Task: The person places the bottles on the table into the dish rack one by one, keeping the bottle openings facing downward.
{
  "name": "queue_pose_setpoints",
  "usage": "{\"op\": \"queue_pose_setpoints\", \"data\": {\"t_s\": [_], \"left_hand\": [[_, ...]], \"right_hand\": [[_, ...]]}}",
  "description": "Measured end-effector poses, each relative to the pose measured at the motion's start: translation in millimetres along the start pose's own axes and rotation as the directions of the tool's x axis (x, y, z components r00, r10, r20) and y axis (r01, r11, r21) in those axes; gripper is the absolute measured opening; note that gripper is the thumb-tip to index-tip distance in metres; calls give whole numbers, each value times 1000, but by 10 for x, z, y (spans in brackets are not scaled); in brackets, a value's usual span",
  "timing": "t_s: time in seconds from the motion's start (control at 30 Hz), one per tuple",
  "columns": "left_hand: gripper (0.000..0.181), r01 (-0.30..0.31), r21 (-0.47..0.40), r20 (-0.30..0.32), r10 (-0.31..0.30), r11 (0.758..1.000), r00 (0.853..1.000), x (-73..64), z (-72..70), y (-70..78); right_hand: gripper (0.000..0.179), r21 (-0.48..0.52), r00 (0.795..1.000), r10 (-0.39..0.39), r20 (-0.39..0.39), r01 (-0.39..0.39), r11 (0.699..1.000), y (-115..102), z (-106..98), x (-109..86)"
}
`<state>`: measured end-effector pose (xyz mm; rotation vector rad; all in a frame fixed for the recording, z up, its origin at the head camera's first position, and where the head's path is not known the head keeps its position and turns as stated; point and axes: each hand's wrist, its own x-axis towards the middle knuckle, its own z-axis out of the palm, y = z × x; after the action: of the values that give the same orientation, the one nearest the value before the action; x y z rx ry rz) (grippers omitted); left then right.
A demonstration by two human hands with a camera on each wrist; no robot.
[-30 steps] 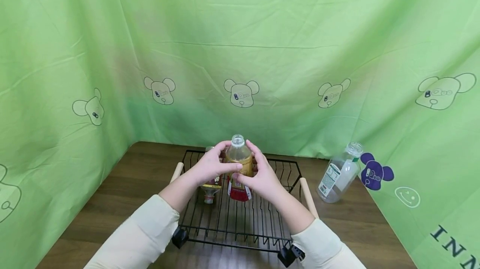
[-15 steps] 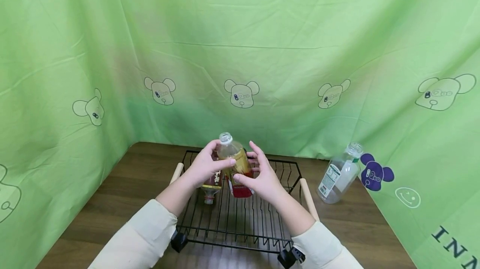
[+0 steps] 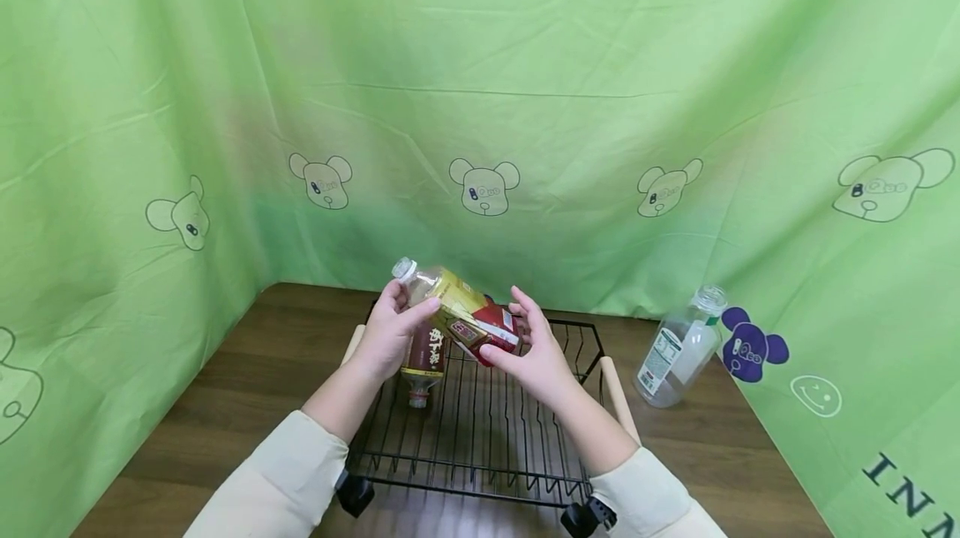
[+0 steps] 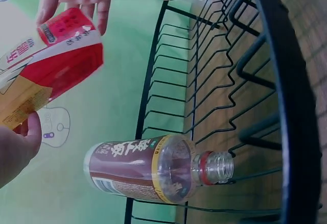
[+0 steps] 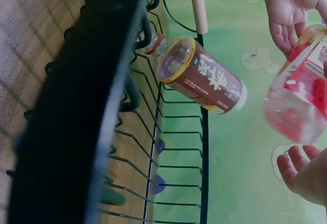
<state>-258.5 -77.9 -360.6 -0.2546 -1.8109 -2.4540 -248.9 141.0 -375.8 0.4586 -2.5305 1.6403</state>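
Bottle with a yellow-and-red label [image 3: 468,313] is held tilted in the air above the black wire rack [image 3: 472,466], just below the centre of the frame, its neck to the upper left and its base to the lower right. The left hand [image 3: 386,334] grips it near the neck, thumb across the shoulder. The right hand [image 3: 536,355] has its fingers spread around the base, thumb against the lower edge; whether its other fingers touch the plastic I cannot tell.

A brown-labelled bottle [image 3: 425,359] leans neck-down in the rack at the left, and a clear bottle with a white label [image 3: 660,361] stands on the bench [image 3: 240,380] at the right of the frame.

The step in hand looks like tipping the held bottle over, about partway. The next move probably calls for finishing that turn, then lowering it neck-first between the wires beside the brown-labelled one, the left grip staying firm.
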Motion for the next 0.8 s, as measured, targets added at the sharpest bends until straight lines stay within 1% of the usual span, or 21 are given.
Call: {"op": "queue_pose_setpoints", "data": {"t_s": [0.17, 0.33, 0.43, 0.57, 0.67, 0.8], "left_hand": [[55, 8, -98, -39, -11, 995, 999, -19, -3, 21], [50, 18, -159, -46, -26, 987, 999, -31, 1, 42], [47, 18, -171, -41, -25, 985, 999, -42, 6, 51], [49, 25, -169, -38, -32, 985, 999, -46, 4, 44], [49, 35, -167, -34, -42, 985, 999, -44, -1, 33], [49, 41, -168, -25, -46, 985, 999, -42, -10, 19]], "right_hand": [[89, 20, 1000, 1, -3, -1, 1000, 19, -4, 6], [88, 57, 1000, 14, -8, -14, 998, 27, -1, 8], [87, 87, 999, 25, -20, -23, 996, 38, 7, 15], [82, 120, 999, 23, -30, -19, 993, 54, 18, 27], [81, 148, 1000, 10, -28, -6, 989, 54, 21, 31], [82, 201, 1000, 12, -15, -9, 980, 43, 23, 39]]}}
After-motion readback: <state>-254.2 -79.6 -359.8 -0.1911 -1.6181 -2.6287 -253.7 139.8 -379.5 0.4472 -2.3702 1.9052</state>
